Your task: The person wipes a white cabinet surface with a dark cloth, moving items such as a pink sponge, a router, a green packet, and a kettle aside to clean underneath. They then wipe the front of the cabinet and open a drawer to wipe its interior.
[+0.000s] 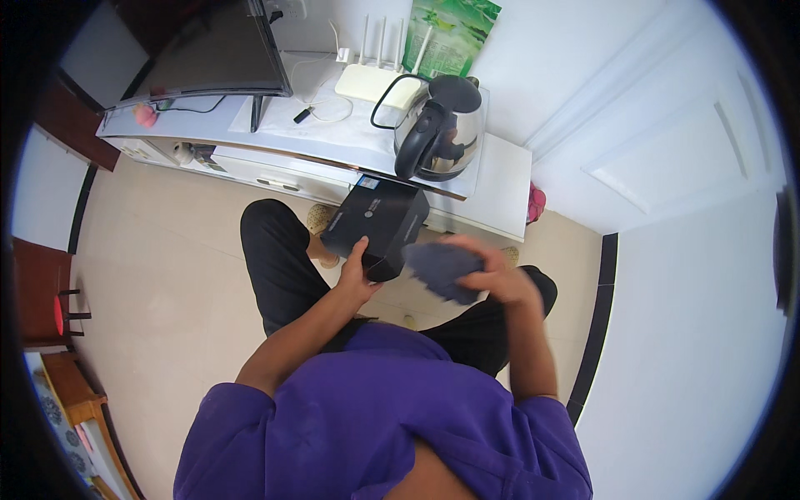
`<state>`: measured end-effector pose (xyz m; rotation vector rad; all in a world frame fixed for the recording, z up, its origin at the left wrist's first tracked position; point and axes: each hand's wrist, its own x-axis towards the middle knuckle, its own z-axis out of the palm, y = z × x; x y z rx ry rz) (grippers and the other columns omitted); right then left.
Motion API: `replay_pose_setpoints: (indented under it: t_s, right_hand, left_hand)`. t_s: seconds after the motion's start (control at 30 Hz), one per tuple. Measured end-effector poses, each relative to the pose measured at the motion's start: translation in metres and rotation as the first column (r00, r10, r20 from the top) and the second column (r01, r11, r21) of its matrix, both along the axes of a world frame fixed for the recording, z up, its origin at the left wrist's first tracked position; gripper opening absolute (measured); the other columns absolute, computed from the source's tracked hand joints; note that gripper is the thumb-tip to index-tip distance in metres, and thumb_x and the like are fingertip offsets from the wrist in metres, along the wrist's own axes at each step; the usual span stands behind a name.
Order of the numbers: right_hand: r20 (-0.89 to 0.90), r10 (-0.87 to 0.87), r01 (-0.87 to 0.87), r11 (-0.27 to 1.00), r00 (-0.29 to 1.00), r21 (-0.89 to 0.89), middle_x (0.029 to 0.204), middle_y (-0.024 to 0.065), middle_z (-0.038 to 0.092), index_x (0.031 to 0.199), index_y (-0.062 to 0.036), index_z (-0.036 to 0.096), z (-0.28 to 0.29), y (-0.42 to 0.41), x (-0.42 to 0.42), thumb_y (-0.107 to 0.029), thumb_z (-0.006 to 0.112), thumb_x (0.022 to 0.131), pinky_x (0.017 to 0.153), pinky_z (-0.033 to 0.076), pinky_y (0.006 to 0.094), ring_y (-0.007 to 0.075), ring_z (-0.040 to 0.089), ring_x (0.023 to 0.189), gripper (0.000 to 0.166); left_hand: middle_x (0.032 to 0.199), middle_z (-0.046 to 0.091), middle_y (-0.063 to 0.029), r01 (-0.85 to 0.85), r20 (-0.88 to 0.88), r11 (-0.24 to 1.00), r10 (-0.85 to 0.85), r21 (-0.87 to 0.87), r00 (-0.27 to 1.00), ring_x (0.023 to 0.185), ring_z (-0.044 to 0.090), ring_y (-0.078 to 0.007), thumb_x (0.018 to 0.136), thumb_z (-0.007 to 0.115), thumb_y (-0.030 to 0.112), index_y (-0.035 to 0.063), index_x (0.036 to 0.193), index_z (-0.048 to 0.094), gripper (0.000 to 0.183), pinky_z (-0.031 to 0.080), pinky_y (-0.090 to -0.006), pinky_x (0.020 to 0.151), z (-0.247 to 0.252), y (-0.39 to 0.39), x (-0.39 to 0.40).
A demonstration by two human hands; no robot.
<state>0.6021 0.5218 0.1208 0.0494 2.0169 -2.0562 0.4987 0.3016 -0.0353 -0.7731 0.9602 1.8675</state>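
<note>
My left hand grips the near end of a black box, thumb on top and fingers beneath. The box is tilted, bears pale writing and has a blue-and-white label at its far end. In my right hand is a bunched dark grey-blue cloth, held just right of the box and apart from it. The right hand and cloth are slightly blurred. Both hands are in front of a low white cabinet, above my lap.
On the cabinet stand a glass kettle with a black handle, a white router, a green pouch and a television. A loose cable with a black plug lies between them. A white door is at right.
</note>
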Motion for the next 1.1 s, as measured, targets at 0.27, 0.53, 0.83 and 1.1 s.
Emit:
replay_pose_setpoints:
  t_s: [0.27,0.53,0.83,1.1]
  right_hand:
    - [-0.295,-0.23,0.374,0.6,0.927,0.708,0.105,0.0079,0.059,0.116,-0.003,0.055,0.09,0.128,-0.034,0.001,0.052,0.064,0.089,0.044,0.0286,0.0179,0.057,0.098,0.052]
    - [-0.245,-0.292,0.355,0.428,0.925,0.831,0.11,0.0183,0.061,0.115,-0.004,0.058,-0.003,0.221,-0.113,-0.011,0.06,0.066,0.09,0.045,0.0348,0.0316,0.059,0.102,0.05]
    - [-0.26,-0.679,0.714,0.564,0.687,0.415,0.106,0.0153,0.063,0.118,-0.0017,0.057,-0.137,0.18,-0.067,-0.009,0.064,0.068,0.088,0.045,0.032,0.0245,0.06,0.1,0.05]
    - [-0.306,-0.809,0.56,0.035,0.502,0.828,0.114,0.0181,0.06,0.124,-0.005,0.051,-0.231,0.181,-0.027,-0.015,0.061,0.073,0.089,0.044,0.0438,0.0353,0.055,0.108,0.053]
  left_hand:
    - [0.12,0.056,-0.0094,-0.059,-0.1,0.997,0.065,0.057,0.993,0.109,0.053,-0.0249,0.08,0.068,0.041,0.0094,0.126,0.048,0.059,0.043,-0.0426,0.093,0.031,-0.06,0.015]
    - [0.122,0.055,-0.009,-0.109,-0.209,0.994,0.102,-0.023,0.973,0.112,0.052,-0.0245,0.08,0.067,0.044,0.0088,0.128,0.046,0.062,0.041,-0.0434,0.095,0.075,-0.111,0.024]
    - [0.123,0.056,-0.007,-0.368,-0.522,0.929,0.332,0.036,0.786,0.112,0.055,-0.0237,0.083,0.057,0.048,0.0094,0.131,0.044,0.063,0.046,-0.039,0.089,0.08,-0.182,-0.009]
    - [0.125,0.054,-0.0052,-0.582,-0.52,0.813,0.495,-0.005,0.696,0.112,0.054,-0.0232,0.085,0.055,0.048,0.012,0.132,0.042,0.061,0.048,-0.0395,0.087,0.051,-0.201,-0.045]
